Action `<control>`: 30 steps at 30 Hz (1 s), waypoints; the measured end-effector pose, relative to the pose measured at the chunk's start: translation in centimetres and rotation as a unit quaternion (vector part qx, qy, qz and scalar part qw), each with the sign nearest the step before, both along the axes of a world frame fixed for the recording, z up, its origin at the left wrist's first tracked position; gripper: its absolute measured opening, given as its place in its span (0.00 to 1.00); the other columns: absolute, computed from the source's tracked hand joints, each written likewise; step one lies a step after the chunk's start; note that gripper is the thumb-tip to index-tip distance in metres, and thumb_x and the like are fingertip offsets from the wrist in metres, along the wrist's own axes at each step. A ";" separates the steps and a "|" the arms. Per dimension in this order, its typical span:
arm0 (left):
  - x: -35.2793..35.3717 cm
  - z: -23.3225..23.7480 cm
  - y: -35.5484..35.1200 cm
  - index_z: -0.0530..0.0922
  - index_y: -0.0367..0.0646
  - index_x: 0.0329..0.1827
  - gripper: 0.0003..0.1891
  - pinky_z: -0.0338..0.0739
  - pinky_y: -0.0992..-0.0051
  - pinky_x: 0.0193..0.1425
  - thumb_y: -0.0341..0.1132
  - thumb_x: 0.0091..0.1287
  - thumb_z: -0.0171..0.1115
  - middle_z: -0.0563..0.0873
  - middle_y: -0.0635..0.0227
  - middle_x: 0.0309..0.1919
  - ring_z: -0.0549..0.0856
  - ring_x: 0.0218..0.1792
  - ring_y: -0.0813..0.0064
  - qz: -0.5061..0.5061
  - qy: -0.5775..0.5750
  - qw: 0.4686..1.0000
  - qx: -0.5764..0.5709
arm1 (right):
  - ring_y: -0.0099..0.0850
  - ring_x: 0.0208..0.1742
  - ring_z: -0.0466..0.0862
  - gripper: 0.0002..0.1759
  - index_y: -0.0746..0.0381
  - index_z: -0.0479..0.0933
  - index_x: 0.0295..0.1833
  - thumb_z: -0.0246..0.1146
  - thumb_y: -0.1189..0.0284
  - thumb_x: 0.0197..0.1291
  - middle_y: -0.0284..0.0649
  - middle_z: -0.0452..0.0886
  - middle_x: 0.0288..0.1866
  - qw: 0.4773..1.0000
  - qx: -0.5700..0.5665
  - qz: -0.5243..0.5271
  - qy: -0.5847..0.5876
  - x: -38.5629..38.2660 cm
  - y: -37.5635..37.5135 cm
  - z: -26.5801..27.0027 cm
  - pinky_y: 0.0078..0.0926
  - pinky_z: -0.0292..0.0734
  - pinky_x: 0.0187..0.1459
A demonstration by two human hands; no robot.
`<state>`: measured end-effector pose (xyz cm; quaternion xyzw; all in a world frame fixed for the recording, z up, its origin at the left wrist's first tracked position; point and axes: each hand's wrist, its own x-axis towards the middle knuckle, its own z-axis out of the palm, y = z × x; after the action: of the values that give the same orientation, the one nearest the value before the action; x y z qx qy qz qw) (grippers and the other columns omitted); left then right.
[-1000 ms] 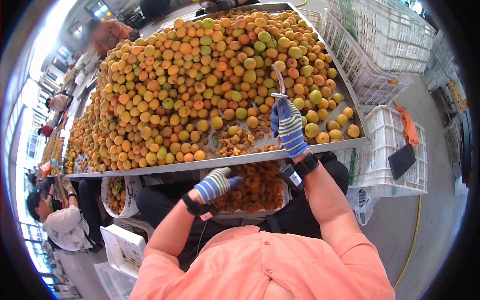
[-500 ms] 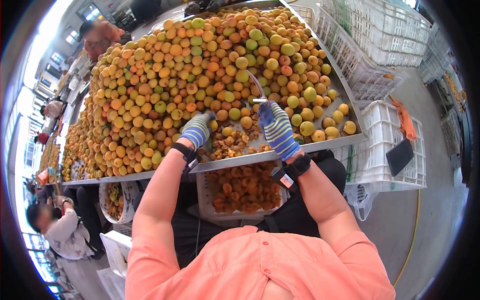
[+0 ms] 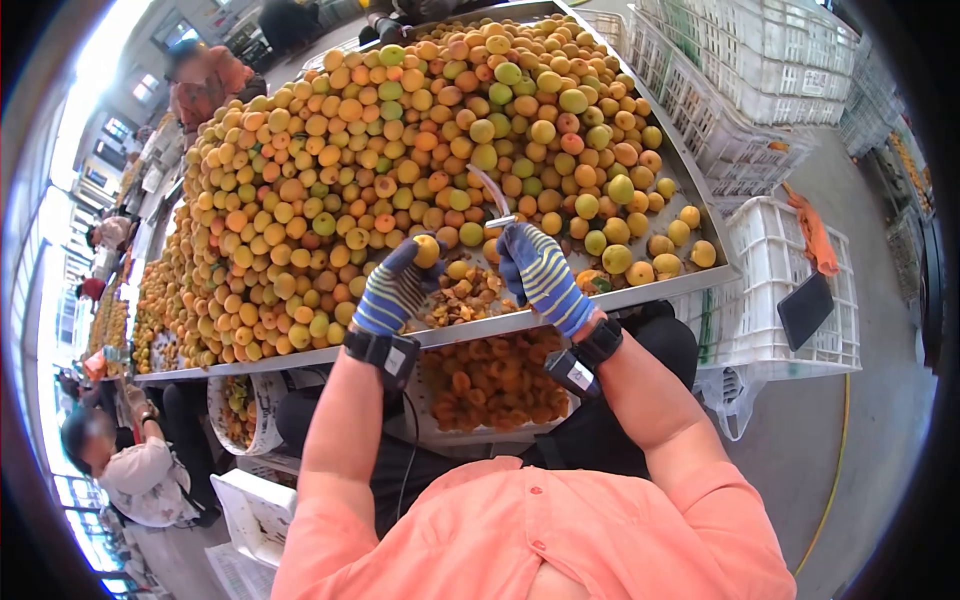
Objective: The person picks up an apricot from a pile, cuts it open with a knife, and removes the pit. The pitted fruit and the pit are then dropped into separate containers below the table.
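My left hand [image 3: 391, 285], in a striped blue glove, is closed around a yellow apricot [image 3: 427, 250] just above the tray's near edge. In my right hand [image 3: 543, 272], gloved the same way, is a curved knife [image 3: 488, 190]; its blade points away from me, up and to the left. A large heap of apricots [image 3: 330, 180], orange, yellow and some green, fills the metal tray [image 3: 690, 283] beyond both hands. Between the hands lie scraps of cut apricot [image 3: 468, 297]. Below the tray edge, a crate of halved apricots [image 3: 495, 385] sits in front of my lap.
White plastic crates [image 3: 740, 70] are stacked at the right, with another crate [image 3: 790, 250] nearer, carrying an orange cloth [image 3: 812, 235]. A white bucket [image 3: 262, 420] with fruit pieces stands at the left by a white bin [image 3: 250, 515]. Another person [image 3: 140, 465] sits at the left.
My left hand has lifted an apricot from the pile and turned it upward. My right hand with the knife has moved left, closer to my left hand.
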<state>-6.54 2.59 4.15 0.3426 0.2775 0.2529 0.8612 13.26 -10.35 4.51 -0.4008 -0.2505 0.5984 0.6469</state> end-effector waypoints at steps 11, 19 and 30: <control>0.9 -1.0 -3.5 0.68 0.40 0.65 0.23 0.80 0.74 0.46 0.41 0.70 0.55 0.80 0.60 0.52 0.82 0.47 0.69 0.058 -0.119 0.991 0.020 | 0.51 0.30 0.79 0.18 0.70 0.74 0.40 0.57 0.62 0.67 0.55 0.77 0.25 0.869 0.060 -0.044 -0.489 -3.8 -1.7 -0.2 0.43 0.71 0.30; 2.8 -1.3 -4.8 0.71 0.42 0.59 0.20 0.80 0.73 0.47 0.38 0.66 0.58 0.81 0.63 0.49 0.82 0.46 0.71 0.138 -0.125 0.981 0.060 | 0.50 0.28 0.81 0.17 0.68 0.74 0.41 0.55 0.62 0.67 0.53 0.78 0.22 0.808 0.025 -0.060 -0.586 -4.7 -1.8 -1.1 0.44 0.73 0.28; 2.6 -0.4 -3.4 0.69 0.40 0.58 0.22 0.79 0.69 0.55 0.38 0.65 0.60 0.80 0.61 0.47 0.81 0.48 0.69 0.109 -0.018 0.972 0.208 | 0.50 0.27 0.81 0.19 0.67 0.74 0.39 0.53 0.60 0.68 0.53 0.78 0.22 0.790 0.020 -0.027 -0.612 -4.2 -1.4 -1.1 0.45 0.74 0.29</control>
<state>-3.97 -0.81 3.71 0.4777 0.2390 0.4034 0.7429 9.06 -11.77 3.45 -0.6770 -0.5947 0.2047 0.3821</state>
